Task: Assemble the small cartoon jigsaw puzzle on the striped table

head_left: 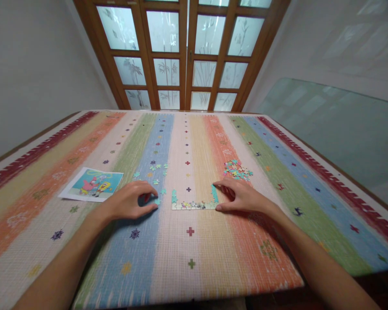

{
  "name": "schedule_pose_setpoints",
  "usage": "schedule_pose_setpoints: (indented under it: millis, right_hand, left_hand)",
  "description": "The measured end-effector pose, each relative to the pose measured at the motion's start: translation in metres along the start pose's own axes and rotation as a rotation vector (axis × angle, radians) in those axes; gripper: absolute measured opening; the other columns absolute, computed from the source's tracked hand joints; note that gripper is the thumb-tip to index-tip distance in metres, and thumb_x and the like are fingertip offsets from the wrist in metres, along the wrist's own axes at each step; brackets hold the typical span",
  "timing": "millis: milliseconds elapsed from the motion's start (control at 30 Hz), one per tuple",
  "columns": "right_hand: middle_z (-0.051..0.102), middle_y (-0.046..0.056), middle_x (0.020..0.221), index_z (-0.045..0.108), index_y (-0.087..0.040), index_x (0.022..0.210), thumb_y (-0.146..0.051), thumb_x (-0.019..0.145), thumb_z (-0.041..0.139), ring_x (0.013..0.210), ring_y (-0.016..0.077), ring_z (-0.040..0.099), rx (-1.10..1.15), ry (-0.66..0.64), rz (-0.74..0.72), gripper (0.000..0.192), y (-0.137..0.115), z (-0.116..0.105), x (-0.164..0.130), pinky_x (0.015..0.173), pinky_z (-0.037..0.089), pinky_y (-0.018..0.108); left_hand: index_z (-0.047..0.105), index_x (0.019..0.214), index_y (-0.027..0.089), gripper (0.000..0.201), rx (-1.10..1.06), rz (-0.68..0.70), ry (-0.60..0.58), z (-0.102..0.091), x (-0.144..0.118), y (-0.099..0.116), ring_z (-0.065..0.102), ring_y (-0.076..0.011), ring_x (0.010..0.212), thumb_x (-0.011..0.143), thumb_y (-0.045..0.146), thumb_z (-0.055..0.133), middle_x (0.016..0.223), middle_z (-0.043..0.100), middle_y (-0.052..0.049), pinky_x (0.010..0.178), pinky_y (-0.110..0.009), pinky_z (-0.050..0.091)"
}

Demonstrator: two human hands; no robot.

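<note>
1. Here's the puzzle border (194, 206), sitting near the middle of the striped tablecloth (210, 254): a bottom row, with a short column rising at each end and the top side open.
2. Over on the right, the right hand (242, 196) reaches in, thumb and forefinger spread apart, the thumb at the bottom corner and the forefinger by the top of the right-hand column.
3. Across from it, the left hand (129, 199) curves over the blue stripe, thumb and fingers a little apart, with a small teal piece (157, 201) right at the tips; whether it's gripped, I can't tell.
4. Just beyond that hand, loose teal pieces (155, 182) lie scattered, mostly on the blue stripe, left of the border.
5. Past the right hand, a heap of mixed pieces (237, 169) sits on the orange stripe, many overlapping.
6. And out left, a printed picture (95, 185) lies flat beside the left hand, showing a pink cartoon figure and a yellow one against blue.
</note>
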State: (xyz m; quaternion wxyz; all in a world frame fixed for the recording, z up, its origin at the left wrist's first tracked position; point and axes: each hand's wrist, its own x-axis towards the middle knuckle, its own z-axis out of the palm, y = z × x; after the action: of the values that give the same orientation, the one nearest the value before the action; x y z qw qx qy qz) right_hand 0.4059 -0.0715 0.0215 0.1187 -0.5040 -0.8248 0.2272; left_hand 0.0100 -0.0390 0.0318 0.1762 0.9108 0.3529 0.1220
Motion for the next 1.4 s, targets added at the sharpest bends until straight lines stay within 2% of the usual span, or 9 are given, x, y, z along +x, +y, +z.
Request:
schedule_pose_setpoints:
  millis: [167,367,500,633,733,833,1067,1267,1400]
  right_hand:
    - [0.069,0.01,0.101,0.064,-0.019,0.127,-0.049,0.078,0.079,0.087,0.0267,0.062,0.001,0.0,-0.003,0.06,0.0,-0.001,0.0,0.078,0.047,0.04]
    - [0.069,0.009,0.099,0.065,-0.021,0.128,-0.049,0.077,0.08,0.085,0.0266,0.062,-0.013,0.014,0.004,0.06,0.003,0.002,0.0,0.075,0.047,0.04]
    - [0.07,0.009,0.099,0.065,-0.023,0.128,-0.049,0.077,0.08,0.084,0.0257,0.062,-0.007,0.018,-0.003,0.06,0.004,0.003,0.0,0.074,0.046,0.038]
    - [0.07,0.009,0.099,0.065,-0.021,0.128,-0.05,0.077,0.08,0.083,0.0255,0.062,-0.005,0.017,-0.004,0.061,0.004,0.003,0.001,0.073,0.046,0.038]
    - [0.07,0.009,0.098,0.065,-0.022,0.128,-0.051,0.076,0.08,0.083,0.0257,0.062,-0.019,0.021,0.003,0.061,0.004,0.003,0.0,0.073,0.046,0.038]
    - [0.07,0.009,0.099,0.066,-0.022,0.128,-0.051,0.077,0.079,0.083,0.0256,0.063,-0.022,0.021,-0.002,0.061,0.003,0.002,0.0,0.073,0.046,0.038]
    - [0.07,0.009,0.1,0.066,-0.022,0.129,-0.049,0.076,0.08,0.085,0.0261,0.063,-0.018,0.017,0.007,0.061,0.003,0.002,0.0,0.075,0.047,0.039]
    - [0.07,0.009,0.101,0.065,-0.021,0.128,-0.048,0.075,0.081,0.085,0.0252,0.062,0.007,0.024,0.013,0.061,0.002,0.002,0.0,0.076,0.047,0.039]
    - [0.069,0.009,0.1,0.066,-0.021,0.125,-0.045,0.075,0.081,0.084,0.0245,0.061,0.02,0.019,-0.001,0.057,0.002,0.0,0.001,0.075,0.047,0.039]
  left_hand:
    - [0.07,0.09,0.021,0.022,0.015,-0.016,-0.047,0.006,0.002,0.0,0.06,-0.019,0.07,0.091,0.042,0.062,0.077,0.066,-0.002,0.073,-0.034,0.047]
    - [0.07,0.092,0.021,0.019,0.013,-0.001,-0.056,0.008,0.002,-0.001,0.062,-0.0196,0.072,0.091,0.034,0.056,0.08,0.069,-0.003,0.074,-0.034,0.049]
    - [0.071,0.105,0.02,0.024,0.042,-0.011,0.022,0.01,0.004,-0.002,0.064,-0.0212,0.078,0.09,0.028,0.052,0.086,0.069,-0.004,0.08,-0.037,0.051]
    - [0.071,0.106,0.018,0.031,0.108,-0.049,0.142,0.019,0.01,-0.002,0.063,-0.0249,0.087,0.099,0.04,0.05,0.087,0.066,-0.007,0.082,-0.041,0.051]
    - [0.071,0.11,0.019,0.033,0.13,-0.055,0.184,0.028,0.014,-0.001,0.062,-0.0269,0.095,0.101,0.042,0.049,0.094,0.065,-0.008,0.087,-0.044,0.051]
    - [0.07,0.112,0.02,0.031,0.122,-0.053,0.166,0.033,0.015,0.001,0.06,-0.0264,0.096,0.102,0.038,0.047,0.096,0.063,-0.009,0.088,-0.043,0.051]
    - [0.064,0.096,0.021,0.02,0.074,-0.084,0.153,0.031,0.017,0.005,0.056,-0.0258,0.093,0.098,0.036,0.051,0.092,0.06,-0.006,0.087,-0.043,0.05]
    - [0.064,0.104,0.022,0.02,0.06,-0.078,0.154,0.03,0.016,0.006,0.055,-0.0258,0.099,0.099,0.035,0.05,0.099,0.06,-0.006,0.093,-0.043,0.048]
    - [0.061,0.095,0.022,0.018,0.061,-0.072,0.142,0.029,0.016,0.008,0.054,-0.0261,0.098,0.099,0.035,0.05,0.097,0.058,-0.006,0.093,-0.044,0.048]
